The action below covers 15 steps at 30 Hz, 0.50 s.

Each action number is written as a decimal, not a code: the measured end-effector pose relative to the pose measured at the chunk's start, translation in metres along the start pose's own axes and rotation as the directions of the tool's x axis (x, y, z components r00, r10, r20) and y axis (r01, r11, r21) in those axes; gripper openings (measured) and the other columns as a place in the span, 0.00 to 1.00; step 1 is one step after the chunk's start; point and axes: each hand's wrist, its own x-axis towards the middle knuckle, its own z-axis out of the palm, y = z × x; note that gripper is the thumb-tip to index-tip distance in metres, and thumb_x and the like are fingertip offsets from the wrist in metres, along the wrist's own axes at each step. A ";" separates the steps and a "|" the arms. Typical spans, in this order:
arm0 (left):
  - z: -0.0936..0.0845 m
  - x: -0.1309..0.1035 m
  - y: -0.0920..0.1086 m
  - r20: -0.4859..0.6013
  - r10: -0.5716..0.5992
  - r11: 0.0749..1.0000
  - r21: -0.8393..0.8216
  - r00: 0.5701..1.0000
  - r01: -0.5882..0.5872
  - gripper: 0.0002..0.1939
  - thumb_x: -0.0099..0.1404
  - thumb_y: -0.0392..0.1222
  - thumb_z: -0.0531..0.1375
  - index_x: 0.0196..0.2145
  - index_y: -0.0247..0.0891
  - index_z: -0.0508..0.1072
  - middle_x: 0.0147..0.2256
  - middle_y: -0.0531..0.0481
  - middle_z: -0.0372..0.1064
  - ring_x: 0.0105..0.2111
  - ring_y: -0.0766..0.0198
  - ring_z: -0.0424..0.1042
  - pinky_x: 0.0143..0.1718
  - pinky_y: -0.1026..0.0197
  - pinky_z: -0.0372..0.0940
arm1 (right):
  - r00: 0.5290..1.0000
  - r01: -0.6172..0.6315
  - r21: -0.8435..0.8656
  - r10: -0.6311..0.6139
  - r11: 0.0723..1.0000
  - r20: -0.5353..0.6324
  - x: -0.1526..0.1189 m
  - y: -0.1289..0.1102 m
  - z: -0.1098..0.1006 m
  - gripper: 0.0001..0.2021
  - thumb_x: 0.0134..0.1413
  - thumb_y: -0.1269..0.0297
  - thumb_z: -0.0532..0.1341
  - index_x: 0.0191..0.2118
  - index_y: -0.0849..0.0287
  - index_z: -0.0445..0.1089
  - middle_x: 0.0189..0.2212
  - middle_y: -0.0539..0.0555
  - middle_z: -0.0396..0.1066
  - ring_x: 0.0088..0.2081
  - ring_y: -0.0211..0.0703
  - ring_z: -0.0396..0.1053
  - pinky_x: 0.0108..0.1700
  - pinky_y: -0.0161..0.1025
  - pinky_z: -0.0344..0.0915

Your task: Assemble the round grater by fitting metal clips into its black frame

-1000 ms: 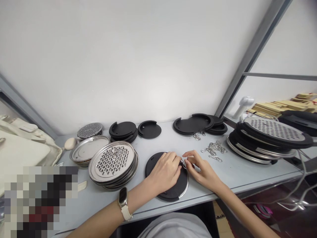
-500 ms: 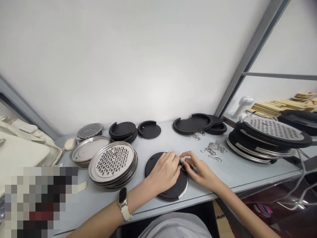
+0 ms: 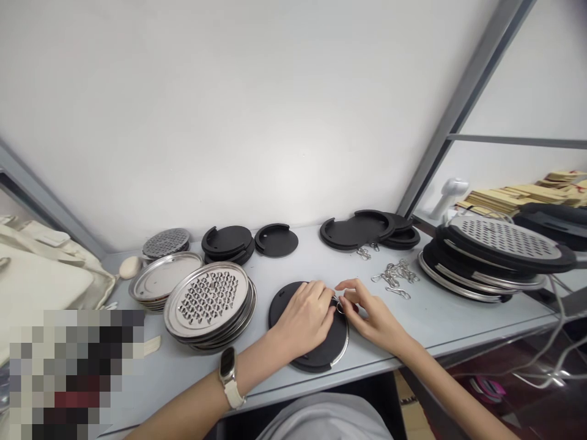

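A black round holder (image 3: pixel 287 311) lies flat near the table's front edge, with a thin metal rim showing along its lower right side. Across its top rests my left hand (image 3: pixel 306 318), fingers curled together and gripping it near the right edge; the fingertips are partly hidden. At that same edge my right hand (image 3: pixel 369 315) pinches a small wire clip (image 3: pixel 340 308), whose loop shows beside the thumb. Loose wire clips (image 3: pixel 397 274) lie in a small heap behind my right hand. To the left stands a stack of metal grater discs (image 3: pixel 211 299).
Plain metal discs (image 3: pixel 165 275) stand behind the grater stack. More black holders (image 3: pixel 229 239) line the wall, with others (image 3: pixel 355 229) farther right. Assembled grater discs in holders (image 3: pixel 498 256) are piled at the right. A cream bag (image 3: pixel 41 269) is at the left.
My right index finger has shifted very slightly at the clip. My left hand and the black holder stay in place.
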 end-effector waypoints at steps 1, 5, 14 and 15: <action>0.000 0.000 0.000 0.001 0.000 1.000 0.000 1.000 0.000 0.08 0.67 0.33 0.53 0.44 0.37 0.64 0.39 0.47 0.63 0.40 0.57 0.65 0.43 0.55 0.63 | 1.000 0.001 -0.002 -0.001 1.000 -0.002 0.000 0.000 0.000 0.07 0.65 0.64 0.47 0.47 0.56 0.54 0.21 0.44 0.59 0.23 0.37 0.57 0.28 0.33 0.57; 0.000 0.000 0.000 -0.002 -0.002 1.000 0.004 1.000 0.002 0.08 0.67 0.33 0.53 0.44 0.36 0.64 0.39 0.47 0.63 0.40 0.57 0.65 0.43 0.54 0.62 | 1.000 0.000 -0.003 0.000 1.000 -0.012 -0.001 0.001 0.000 0.07 0.65 0.64 0.48 0.47 0.56 0.55 0.22 0.45 0.61 0.24 0.37 0.58 0.29 0.33 0.58; 0.000 0.000 0.000 0.002 -0.006 1.000 -0.007 1.000 0.006 0.08 0.68 0.33 0.52 0.45 0.38 0.64 0.40 0.47 0.63 0.41 0.56 0.65 0.44 0.53 0.62 | 0.999 0.011 -0.010 -0.011 1.000 -0.053 0.000 0.002 0.000 0.07 0.65 0.64 0.48 0.47 0.56 0.55 0.22 0.45 0.61 0.24 0.37 0.59 0.30 0.33 0.60; 0.000 0.000 0.000 0.003 -0.005 1.000 -0.006 1.000 0.005 0.09 0.68 0.33 0.52 0.45 0.38 0.64 0.40 0.47 0.63 0.41 0.56 0.65 0.44 0.53 0.62 | 0.998 0.009 -0.006 -0.009 1.000 -0.061 0.000 0.003 0.000 0.07 0.65 0.64 0.48 0.47 0.56 0.55 0.22 0.44 0.59 0.24 0.37 0.58 0.30 0.33 0.60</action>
